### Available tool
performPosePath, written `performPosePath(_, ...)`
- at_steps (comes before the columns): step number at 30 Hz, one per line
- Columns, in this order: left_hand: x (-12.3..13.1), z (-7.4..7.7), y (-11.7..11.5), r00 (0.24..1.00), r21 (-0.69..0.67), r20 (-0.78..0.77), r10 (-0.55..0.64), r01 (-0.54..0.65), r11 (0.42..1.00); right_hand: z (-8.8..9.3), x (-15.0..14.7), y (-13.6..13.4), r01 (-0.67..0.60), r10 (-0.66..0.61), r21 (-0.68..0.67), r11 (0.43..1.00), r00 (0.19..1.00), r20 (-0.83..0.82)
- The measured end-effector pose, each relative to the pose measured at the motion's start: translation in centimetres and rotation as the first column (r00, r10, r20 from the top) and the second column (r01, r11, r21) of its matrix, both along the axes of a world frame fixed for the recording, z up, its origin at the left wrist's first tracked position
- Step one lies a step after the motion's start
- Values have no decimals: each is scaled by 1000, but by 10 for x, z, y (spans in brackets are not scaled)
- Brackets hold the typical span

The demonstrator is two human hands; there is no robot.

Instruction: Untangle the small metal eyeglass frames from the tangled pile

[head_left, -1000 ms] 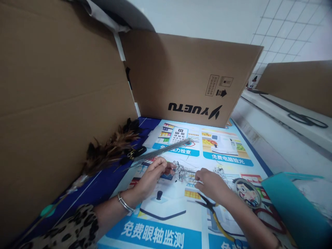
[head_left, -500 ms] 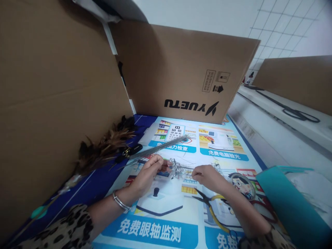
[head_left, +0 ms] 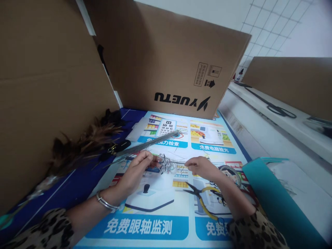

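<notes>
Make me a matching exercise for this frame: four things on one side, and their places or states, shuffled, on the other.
Things:
1. Pliers
2. Brown feathers
3. Teal box
4. Tangled wire

Places or states:
A. Between the left hand and the right hand
B. Toward the right side of the printed sheet
C. Lying with jaws apart
D. Beside the left cardboard panel

Right pairs: 1-C, 2-D, 3-B, 4-A

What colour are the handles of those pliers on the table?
Yellow: the handles of the pliers show best in the head view.
</notes>
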State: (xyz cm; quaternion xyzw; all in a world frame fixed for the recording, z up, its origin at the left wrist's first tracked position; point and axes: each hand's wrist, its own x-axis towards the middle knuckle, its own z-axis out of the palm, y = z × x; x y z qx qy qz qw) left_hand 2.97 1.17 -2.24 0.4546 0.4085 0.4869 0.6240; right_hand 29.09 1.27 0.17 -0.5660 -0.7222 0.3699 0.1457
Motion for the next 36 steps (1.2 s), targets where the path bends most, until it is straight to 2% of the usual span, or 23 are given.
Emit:
performPosePath(3,0,-1,1,1000,-2,7,26,-26,1000,7,-2,-1,-54,14,180,982,976,217)
performPosePath(7,1,-3,2,998,20,7,56,-57,998,9,-7,-2,-107,-1,278,955,933,360)
performPosePath(10,0,-3,2,999,29,-2,42,-42,999,4,-14,-3,-221,89,287,932,907,412)
performPosePath(13,0,-3,1,999,27,4,40,-40,999,-1,-22,-5,-326,162,255,910,847,507)
performPosePath(19,0,-3,1,1000,11,20,21,-21,1000,-5,-28,-6,-459,173,321,828,755,633)
performPosePath(21,0,-4,1,1000,18,15,23,-23,1000,-5,-26,-5,-460,194,299,836,758,623)
performPosePath(27,0,-5,2,999,32,-11,34,-34,999,7,-10,-1,-387,238,232,893,841,487)
performPosePath(31,0,-5,2,999,35,-28,39,-38,999,17,-4,-3,-354,168,231,906,803,572)
performPosePath(36,-1,-5,1,999,48,-35,29,-28,998,16,-12,-8,-408,150,282,869,759,634)
